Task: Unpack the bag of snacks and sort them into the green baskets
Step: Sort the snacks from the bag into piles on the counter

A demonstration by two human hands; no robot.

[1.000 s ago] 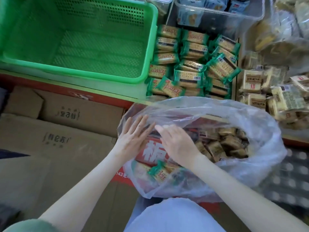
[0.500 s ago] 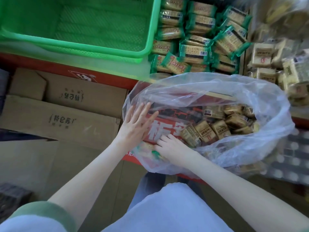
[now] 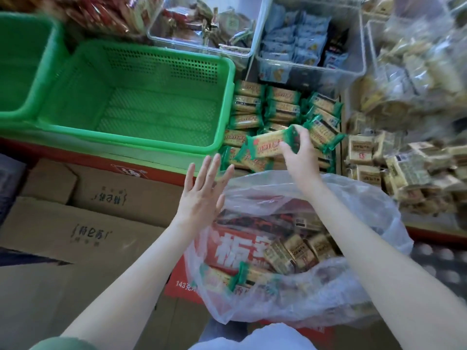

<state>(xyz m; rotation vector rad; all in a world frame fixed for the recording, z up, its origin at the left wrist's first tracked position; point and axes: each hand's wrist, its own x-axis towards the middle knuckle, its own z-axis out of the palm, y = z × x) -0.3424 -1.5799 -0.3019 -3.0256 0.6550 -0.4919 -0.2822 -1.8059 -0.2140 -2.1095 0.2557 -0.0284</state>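
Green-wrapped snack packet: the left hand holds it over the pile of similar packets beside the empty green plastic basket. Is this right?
Not quite: the hand is wrong. In the head view the right hand pinches the green-wrapped snack packet over the pile of similar packets beside the empty green plastic basket. The left hand is open, with straight fingers.

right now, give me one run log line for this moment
phase: unpacking | right hand: grips green-ended snack packet over matching pile | left hand: open, beside clear plastic bag | green perforated plastic basket: no snacks seen inside
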